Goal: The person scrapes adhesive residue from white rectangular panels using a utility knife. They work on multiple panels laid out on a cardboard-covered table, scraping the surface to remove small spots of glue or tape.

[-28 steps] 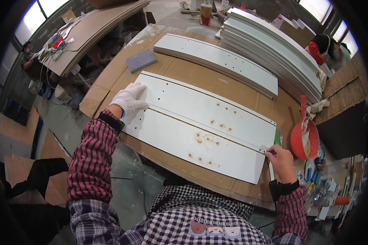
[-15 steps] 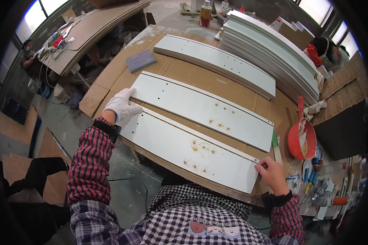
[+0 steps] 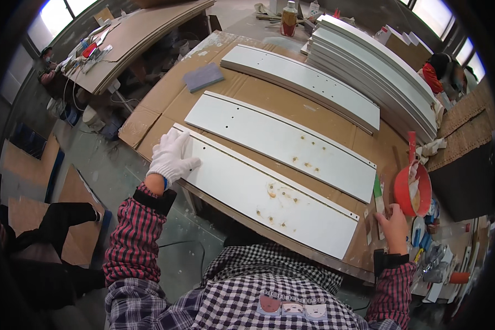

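Observation:
In a white knit glove, my left hand (image 3: pixel 171 156) rests on the left end of the nearest white board (image 3: pixel 308 220), fingers stretched out and thumb apart. This long board lies flat, with a groove along its far edge and several brownish filled spots towards its right half. My bare right hand (image 3: pixel 394 225) is off the board's right end, thumb and forefinger apart. Its fingertips are close to a scraper with a green handle (image 3: pixel 377 186); whether they touch it I cannot tell. A second white board (image 3: pixel 269 132) with similar spots and small holes lies just beyond.
Cardboard (image 3: pixel 148 110) covers the bench. Farther back lie a stacked pair of white boards (image 3: pixel 308 82), a grey sanding block (image 3: pixel 203 77) and a tall board stack (image 3: pixel 368 71). A red pan (image 3: pixel 400 190) and scattered tools are at right. Other people work in the background.
My right hand has left the near board's right corner and moved right, towards the scraper. My left hand has shifted slightly on the board's end. The whole view has shifted a little.

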Available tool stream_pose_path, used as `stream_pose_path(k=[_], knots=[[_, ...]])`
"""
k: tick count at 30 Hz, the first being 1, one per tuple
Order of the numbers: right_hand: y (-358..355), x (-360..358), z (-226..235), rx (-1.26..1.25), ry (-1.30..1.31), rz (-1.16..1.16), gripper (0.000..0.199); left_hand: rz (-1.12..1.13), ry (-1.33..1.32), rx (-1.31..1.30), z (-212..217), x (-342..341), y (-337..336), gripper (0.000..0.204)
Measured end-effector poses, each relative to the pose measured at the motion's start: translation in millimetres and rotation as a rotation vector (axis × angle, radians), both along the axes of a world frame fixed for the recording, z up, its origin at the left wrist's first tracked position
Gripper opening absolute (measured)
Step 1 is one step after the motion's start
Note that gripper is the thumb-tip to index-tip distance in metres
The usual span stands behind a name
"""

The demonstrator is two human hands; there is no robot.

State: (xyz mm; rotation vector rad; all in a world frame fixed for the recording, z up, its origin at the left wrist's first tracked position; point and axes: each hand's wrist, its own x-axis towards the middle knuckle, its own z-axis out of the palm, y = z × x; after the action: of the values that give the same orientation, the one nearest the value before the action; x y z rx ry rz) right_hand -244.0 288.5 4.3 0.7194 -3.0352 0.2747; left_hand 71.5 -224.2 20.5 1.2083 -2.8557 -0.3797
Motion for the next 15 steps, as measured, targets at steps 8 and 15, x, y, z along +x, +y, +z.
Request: stream_pose_path(k=[8,15], knots=[[4,-17,-7,-0.183,-0.352,-0.064,0.040,0.129,0.011,-0.012,-18,11,3,0.089],[10,-5,1,-0.062,-0.185,-0.029,0.037,0.129,0.013,-0.085,-22,12,6,0.089]])
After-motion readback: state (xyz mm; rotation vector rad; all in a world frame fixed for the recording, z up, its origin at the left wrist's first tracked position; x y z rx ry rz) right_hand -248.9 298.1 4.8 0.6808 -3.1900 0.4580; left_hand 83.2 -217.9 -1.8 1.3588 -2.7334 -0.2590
